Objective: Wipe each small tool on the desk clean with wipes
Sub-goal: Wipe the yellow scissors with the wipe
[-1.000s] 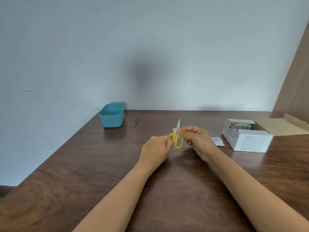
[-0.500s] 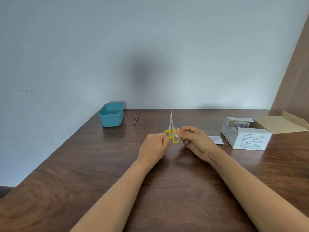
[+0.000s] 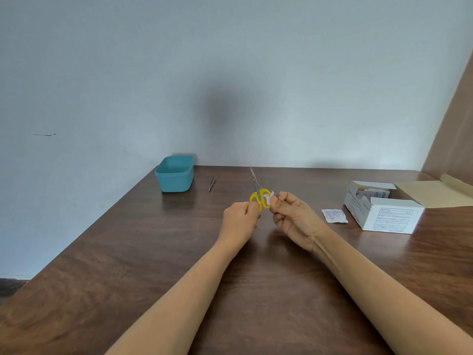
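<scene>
Tweezers (image 3: 212, 183) lie near the tabletop's far left corner. Above mid-tabletop, the left hand's (image 3: 239, 221) grip pinches the yellow scissors (image 3: 259, 197) by one loop, blades pointing up and away. The right hand's (image 3: 294, 219) grip pinches a wipe (image 3: 270, 196) against the other loop. Rubbing hard could twist the scissors loose or swing the blades open toward fingers.

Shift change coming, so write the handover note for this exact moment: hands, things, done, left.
Left hand: grips the scissors by one yellow handle, blades pointing up and away.
Right hand: pinches a wipe against the other handle.
Tweezers: flat on the desk, right of the blue tub, untouched.
Box of wipes open at right, a sachet beside it.
Done: scissors mid-wipe.
Left: finish them, then the tweezers.
</scene>
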`<action>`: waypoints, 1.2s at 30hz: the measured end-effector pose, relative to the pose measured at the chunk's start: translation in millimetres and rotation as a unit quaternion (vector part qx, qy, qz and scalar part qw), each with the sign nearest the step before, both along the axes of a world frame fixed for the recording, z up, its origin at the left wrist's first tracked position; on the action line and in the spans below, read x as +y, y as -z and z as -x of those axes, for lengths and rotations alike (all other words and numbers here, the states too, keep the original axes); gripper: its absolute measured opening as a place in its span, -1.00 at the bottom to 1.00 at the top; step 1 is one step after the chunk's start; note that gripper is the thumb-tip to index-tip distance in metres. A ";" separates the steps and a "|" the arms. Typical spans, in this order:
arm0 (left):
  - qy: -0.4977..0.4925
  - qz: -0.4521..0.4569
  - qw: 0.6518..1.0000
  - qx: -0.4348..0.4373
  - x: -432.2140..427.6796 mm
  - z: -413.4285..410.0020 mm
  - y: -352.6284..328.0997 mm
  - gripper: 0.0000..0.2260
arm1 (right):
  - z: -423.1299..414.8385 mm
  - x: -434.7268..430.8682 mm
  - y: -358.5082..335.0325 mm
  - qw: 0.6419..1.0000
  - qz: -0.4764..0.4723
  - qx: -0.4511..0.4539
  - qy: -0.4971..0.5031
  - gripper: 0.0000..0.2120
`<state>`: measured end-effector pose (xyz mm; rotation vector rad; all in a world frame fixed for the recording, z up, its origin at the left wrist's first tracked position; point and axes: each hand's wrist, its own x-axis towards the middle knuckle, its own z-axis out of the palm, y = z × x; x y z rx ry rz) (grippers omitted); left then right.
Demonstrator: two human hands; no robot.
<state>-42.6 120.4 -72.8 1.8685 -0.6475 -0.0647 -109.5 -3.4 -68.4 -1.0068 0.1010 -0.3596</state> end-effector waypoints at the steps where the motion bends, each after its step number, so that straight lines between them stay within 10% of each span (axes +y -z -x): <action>1: 0.002 0.029 0.999 0.040 -0.5 1.8 -2.0 -0.60 | -1.0 4.0 -0.5 1.000 0.009 -0.023 0.016 -0.79; 10: 0.072 0.095 0.960 0.255 -0.9 15.5 -15.8 -0.64 | 0.9 18.3 -5.5 0.941 0.250 -0.139 0.183 -0.69; 19: 0.119 0.066 0.949 0.284 2.1 18.1 -21.2 -0.62 | 12.3 13.9 -4.9 0.743 0.550 -0.158 0.347 -0.78; 31: 0.034 0.128 0.955 0.264 1.9 21.5 -17.6 -0.72 | 10.9 15.7 -3.3 0.734 0.565 -0.169 0.336 -0.75; 36: 0.058 0.122 0.964 0.231 2.4 21.8 -11.4 -0.67 | 7.7 8.2 3.8 0.828 0.501 -0.104 0.228 -0.80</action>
